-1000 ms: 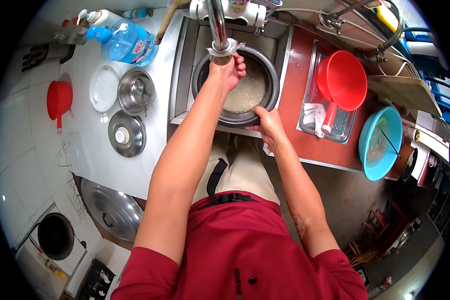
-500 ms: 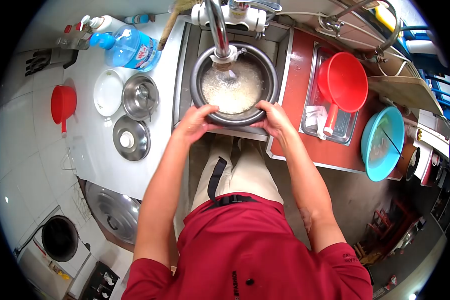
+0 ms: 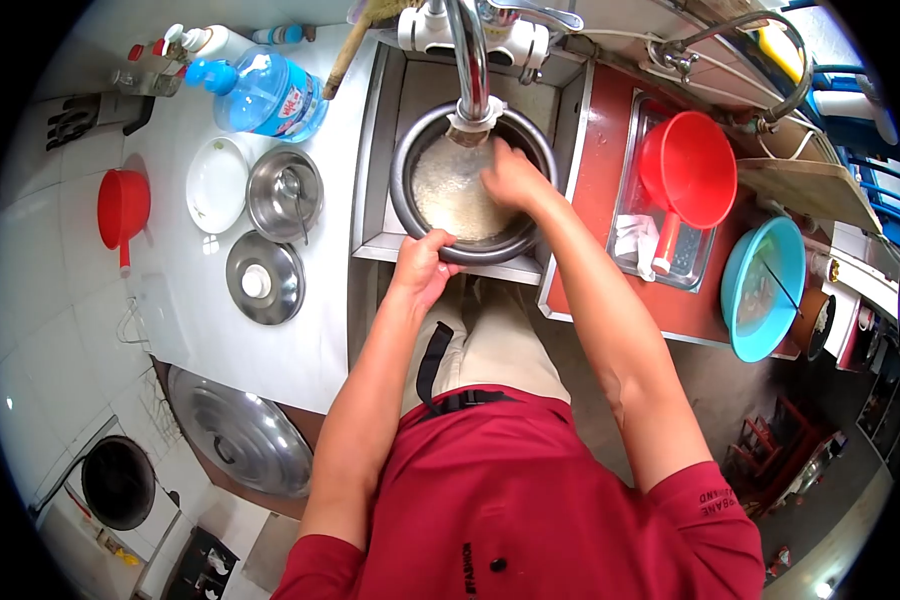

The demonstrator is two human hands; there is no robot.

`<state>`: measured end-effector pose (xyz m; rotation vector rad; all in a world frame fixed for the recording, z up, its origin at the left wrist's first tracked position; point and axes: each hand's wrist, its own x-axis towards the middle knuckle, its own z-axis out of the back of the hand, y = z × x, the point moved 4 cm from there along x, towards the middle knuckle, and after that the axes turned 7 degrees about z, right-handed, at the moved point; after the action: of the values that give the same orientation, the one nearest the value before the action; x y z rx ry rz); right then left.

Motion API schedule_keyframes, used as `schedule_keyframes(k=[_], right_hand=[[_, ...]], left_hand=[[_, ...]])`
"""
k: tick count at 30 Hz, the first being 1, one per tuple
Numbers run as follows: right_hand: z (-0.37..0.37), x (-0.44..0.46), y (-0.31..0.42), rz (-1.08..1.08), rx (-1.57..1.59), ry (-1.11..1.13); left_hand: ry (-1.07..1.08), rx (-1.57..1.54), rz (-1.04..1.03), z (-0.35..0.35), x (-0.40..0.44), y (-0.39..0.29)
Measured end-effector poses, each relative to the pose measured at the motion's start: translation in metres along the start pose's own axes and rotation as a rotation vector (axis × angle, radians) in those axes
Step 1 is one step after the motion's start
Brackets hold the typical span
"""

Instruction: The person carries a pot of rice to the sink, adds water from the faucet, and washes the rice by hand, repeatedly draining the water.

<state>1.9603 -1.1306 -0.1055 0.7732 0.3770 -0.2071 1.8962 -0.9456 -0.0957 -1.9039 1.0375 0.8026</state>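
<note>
Under the faucet [image 3: 473, 110] in the sink [image 3: 385, 235] is a dark round pot [image 3: 402, 190] with rice in cloudy water [image 3: 455, 195]. My left hand [image 3: 425, 265] grips the pot's near-left rim, thumb on top and fingers beneath. Inside the pot's right side is my right hand [image 3: 515, 177], its fingers bent over the rice and blurred by motion; whether they hold any rice is hidden.
On the left counter stand a blue bottle [image 3: 270, 95], a white plate [image 3: 217, 187], a steel bowl [image 3: 283, 190] and a lid [image 3: 264, 280]. At right are a red ladle [image 3: 688, 168] in a metal tray [image 3: 620, 205] and a turquoise basin [image 3: 765, 290].
My left hand has gone from beneath the faucet to the pot's near-left rim. My right hand has left the rim and moved into the pot.
</note>
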Motion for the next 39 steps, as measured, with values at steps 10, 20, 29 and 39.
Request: schedule_keyframes(k=[10,20,29,39], right_hand=[[-0.063,-0.017,0.037,0.34,-0.027,0.519],[-0.01,-0.002,0.027,0.281,-0.363,-0.349],[-0.03,-0.036,0.015,0.321,-0.426,0.528],[-0.021,-0.007,0.033,0.502,-0.184,-0.28]], left_hand=[[0.009,0.07,0.032,0.005,0.001,-0.024],[0.019,0.035,0.054,-0.013,0.0,-0.006],[0.027,0.109,0.064,-0.001,-0.005,-0.015],[0.048,0.118,0.072,-0.015,-0.004,-0.001]])
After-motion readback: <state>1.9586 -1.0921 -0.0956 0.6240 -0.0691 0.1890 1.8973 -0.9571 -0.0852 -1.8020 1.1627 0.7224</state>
